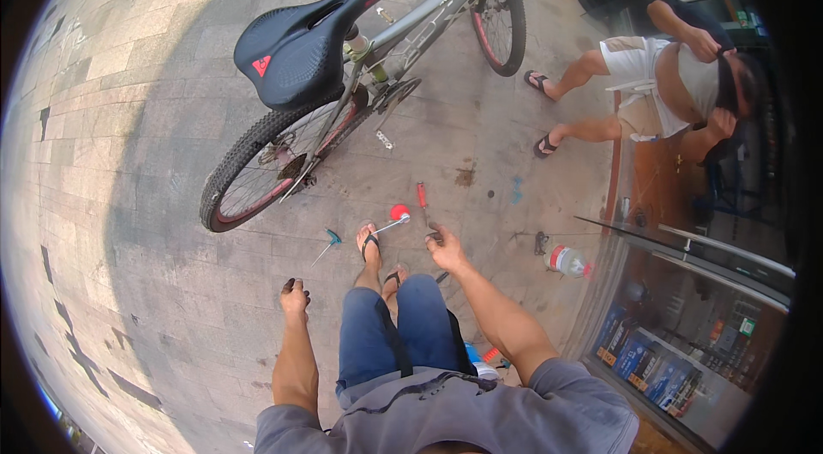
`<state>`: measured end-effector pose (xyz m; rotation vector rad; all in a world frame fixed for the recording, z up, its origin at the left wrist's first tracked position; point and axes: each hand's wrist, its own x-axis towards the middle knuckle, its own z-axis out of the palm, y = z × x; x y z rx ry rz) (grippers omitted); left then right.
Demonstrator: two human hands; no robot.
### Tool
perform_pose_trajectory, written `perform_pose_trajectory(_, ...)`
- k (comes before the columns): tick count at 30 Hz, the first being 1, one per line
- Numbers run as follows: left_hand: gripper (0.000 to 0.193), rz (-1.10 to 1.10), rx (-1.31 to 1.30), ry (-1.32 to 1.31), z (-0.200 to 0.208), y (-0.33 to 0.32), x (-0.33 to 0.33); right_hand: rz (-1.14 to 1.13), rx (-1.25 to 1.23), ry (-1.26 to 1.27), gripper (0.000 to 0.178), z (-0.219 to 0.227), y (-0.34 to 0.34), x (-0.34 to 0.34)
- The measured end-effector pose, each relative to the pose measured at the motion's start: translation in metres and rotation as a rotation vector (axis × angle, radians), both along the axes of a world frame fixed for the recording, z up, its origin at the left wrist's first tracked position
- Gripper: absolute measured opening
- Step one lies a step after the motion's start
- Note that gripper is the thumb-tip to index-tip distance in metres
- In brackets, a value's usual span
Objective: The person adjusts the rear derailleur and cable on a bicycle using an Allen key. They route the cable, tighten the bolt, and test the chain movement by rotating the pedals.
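My left hand (294, 298) hangs at the left of my knees, its darkened fingers curled; anything inside is hidden. To the right, my right hand (445, 250) has its thumb and fingers pressed together. A red-handled tool (421, 194) with a thin shaft points toward those fingertips; whether they grip it I cannot tell. Beside it sits a red round oil can (399, 213) with a long metal spout. A teal T-handled hex key (333, 237) lies on the paving nearer my left hand. Ahead stands a grey-green bicycle with a black saddle (300, 51).
The bicycle's rear wheel (257, 171) stands ahead on the left. At the right, another person in white shorts (639, 81) stands by the shop front. A clear plastic bottle (567, 261) is near the glass door (677, 334). A loose pedal-like piece (384, 140) lies beside the bicycle.
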<state>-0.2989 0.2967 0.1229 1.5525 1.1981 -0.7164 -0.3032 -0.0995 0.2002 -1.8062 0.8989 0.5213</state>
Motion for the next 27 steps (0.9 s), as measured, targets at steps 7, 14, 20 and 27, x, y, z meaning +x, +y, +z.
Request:
perform_pose_trajectory(7, 0.049, 0.21, -0.057, -0.159, 0.024, -0.017, -0.019, 0.162, -0.154, -0.411, 0.05, 0.011, -0.019, 0.197)
perform_pose_trajectory(14, 0.051, 0.46, -0.086, -0.295, 0.033, -0.021, -0.063, 0.249, -0.751, -0.923, 0.069, 0.018, 0.004, 0.385)
perform_pose_trajectory(20, 0.051, 0.567, -0.062, -0.309, 0.016, -0.005, -0.068, 0.156, -0.662, -1.078, 0.054, -0.005, 0.032, 0.424)
perform_pose_trajectory(27, 0.053, 0.515, -0.01, -0.488, 0.001, 0.07, -0.009, 0.131, -0.796, -1.137, 0.053, -0.025, 0.043, 0.456)
